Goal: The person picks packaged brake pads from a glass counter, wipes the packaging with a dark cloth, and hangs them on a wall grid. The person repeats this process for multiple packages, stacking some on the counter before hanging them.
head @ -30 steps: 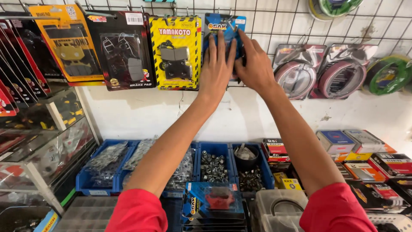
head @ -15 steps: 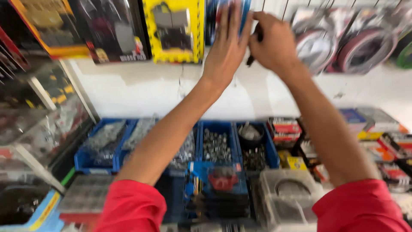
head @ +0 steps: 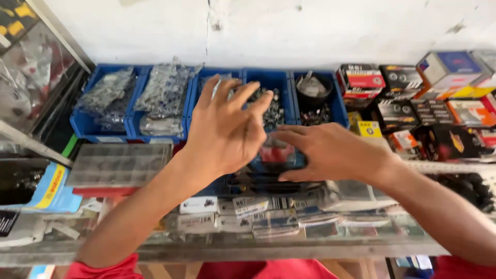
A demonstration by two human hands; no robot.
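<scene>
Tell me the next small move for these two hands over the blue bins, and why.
Probably lower both hands onto the blue blister pack on the stack just beneath them. The left hand hovers open with fingers spread, the right hand lies flat beside it, and neither holds anything. The pack shows between them, in front of the blue bins of small metal parts, so it looks the nearest thing to grasp.

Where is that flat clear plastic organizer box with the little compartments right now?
The clear compartment box lies left of centre in the head view, just in front of the blue bins and directly left of the person's left hand.
</scene>
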